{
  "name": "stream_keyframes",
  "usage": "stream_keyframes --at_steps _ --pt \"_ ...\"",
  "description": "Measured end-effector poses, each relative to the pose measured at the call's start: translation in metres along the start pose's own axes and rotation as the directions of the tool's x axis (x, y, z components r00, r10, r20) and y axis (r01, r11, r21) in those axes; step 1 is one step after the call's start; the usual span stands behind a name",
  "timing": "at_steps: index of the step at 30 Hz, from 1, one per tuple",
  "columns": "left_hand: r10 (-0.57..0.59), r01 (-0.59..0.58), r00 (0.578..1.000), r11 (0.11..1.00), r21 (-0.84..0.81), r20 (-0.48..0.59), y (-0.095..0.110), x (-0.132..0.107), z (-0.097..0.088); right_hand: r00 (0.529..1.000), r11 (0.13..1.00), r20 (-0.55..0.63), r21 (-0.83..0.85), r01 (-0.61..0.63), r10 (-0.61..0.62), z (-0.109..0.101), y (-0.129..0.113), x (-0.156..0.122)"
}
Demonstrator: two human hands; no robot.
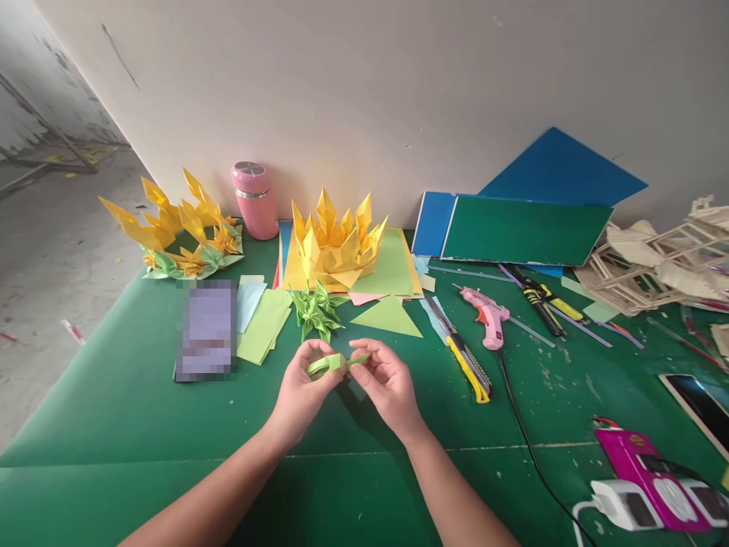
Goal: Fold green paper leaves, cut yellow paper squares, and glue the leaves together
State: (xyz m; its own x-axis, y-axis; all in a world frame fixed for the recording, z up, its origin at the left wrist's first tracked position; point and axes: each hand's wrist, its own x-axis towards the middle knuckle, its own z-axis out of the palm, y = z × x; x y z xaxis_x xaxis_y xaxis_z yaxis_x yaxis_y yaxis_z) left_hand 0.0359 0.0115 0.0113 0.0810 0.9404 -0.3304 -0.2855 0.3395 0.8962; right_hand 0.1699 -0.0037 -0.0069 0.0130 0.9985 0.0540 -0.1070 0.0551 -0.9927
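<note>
Between my two hands is a small folded piece of light green paper [329, 365], raised a little above the green table. My left hand [304, 387] pinches its left part between thumb and fingers. The thumb and fingertips of my right hand [387, 384] close on its narrow right end. Just beyond lies a cluster of folded green paper leaves [315, 313]. A light green paper triangle [390, 317] is flat on the table past my right hand. Behind these stands a yellow folded paper crown [336, 247] on coloured sheets.
At left are a yellow-and-green paper piece [190, 235], a pink flask [254, 205], green paper sheets [265, 327] and a blurred-out rectangle [208, 330]. To the right lie a yellow utility knife [467, 368], a pink glue gun [487, 313] with its cord, pliers [538, 300] and a magenta power strip [649, 471].
</note>
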Motion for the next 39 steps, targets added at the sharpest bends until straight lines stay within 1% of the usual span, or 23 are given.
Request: stream_keyframes --at_steps 4,9,11,13,15,17,19,21,24,27,33,36,39 --pt "0.001 -0.001 1.000 0.999 0.041 0.012 0.0016 0.0020 -0.0017 0.999 1.000 -0.031 0.018 -0.021 0.022 0.0016 0.0013 0.0009" --pt "-0.053 0.053 0.998 0.999 -0.007 0.031 -0.0016 0.0001 -0.0004 0.997 0.990 -0.046 0.131 -0.053 0.059 0.0010 0.0010 0.0032" --pt "-0.046 0.046 0.999 0.999 -0.009 0.024 -0.0038 -0.0008 -0.0002 0.997 0.990 -0.041 0.131 -0.054 0.060 0.0001 0.0009 0.0030" --pt "-0.017 0.017 1.000 1.000 0.007 0.013 -0.0055 -0.0012 -0.0006 0.999 0.996 -0.020 0.079 -0.043 0.045 -0.0008 0.0010 0.0017" --pt "0.010 -0.011 1.000 0.999 0.043 0.015 -0.0061 -0.0008 -0.0013 1.000 1.000 0.005 -0.024 0.010 -0.010 -0.0017 0.0010 0.0002" --pt "0.031 -0.033 0.999 0.996 0.087 0.028 -0.0057 0.0001 -0.0016 0.994 0.984 0.030 -0.138 0.110 -0.107 -0.0026 0.0004 -0.0007" --pt "0.061 -0.066 0.997 0.991 0.119 0.040 -0.0044 0.0012 -0.0016 0.980 0.956 0.060 -0.214 0.200 -0.191 -0.0038 -0.0007 -0.0005" --pt "0.100 -0.106 0.994 0.985 0.134 0.054 -0.0028 0.0023 -0.0016 0.968 0.935 0.096 -0.251 0.249 -0.232 -0.0050 -0.0021 0.0005" --pt "0.118 -0.130 0.989 0.981 0.147 0.084 -0.0007 0.0032 -0.0020 0.960 0.924 0.131 -0.267 0.273 -0.246 -0.0060 -0.0043 0.0021" --pt "0.078 -0.090 0.992 0.988 0.129 0.099 0.0003 0.0030 -0.0027 0.958 0.922 0.151 -0.272 0.276 -0.243 -0.0060 -0.0053 0.0024" --pt "-0.026 0.029 0.996 0.999 -0.033 0.086 0.0010 0.0025 -0.0028 0.954 0.911 0.150 -0.292 0.293 -0.259 -0.0067 -0.0043 0.0018" --pt "-0.044 0.049 0.996 0.997 -0.062 0.077 0.0017 0.0026 -0.0024 0.949 0.905 0.150 -0.292 0.309 -0.276 -0.0071 -0.0046 0.0019" --pt "-0.035 0.043 0.996 0.996 -0.080 0.088 0.0024 0.0025 -0.0013 0.941 0.897 0.146 -0.286 0.336 -0.305 -0.0074 -0.0055 0.0016"
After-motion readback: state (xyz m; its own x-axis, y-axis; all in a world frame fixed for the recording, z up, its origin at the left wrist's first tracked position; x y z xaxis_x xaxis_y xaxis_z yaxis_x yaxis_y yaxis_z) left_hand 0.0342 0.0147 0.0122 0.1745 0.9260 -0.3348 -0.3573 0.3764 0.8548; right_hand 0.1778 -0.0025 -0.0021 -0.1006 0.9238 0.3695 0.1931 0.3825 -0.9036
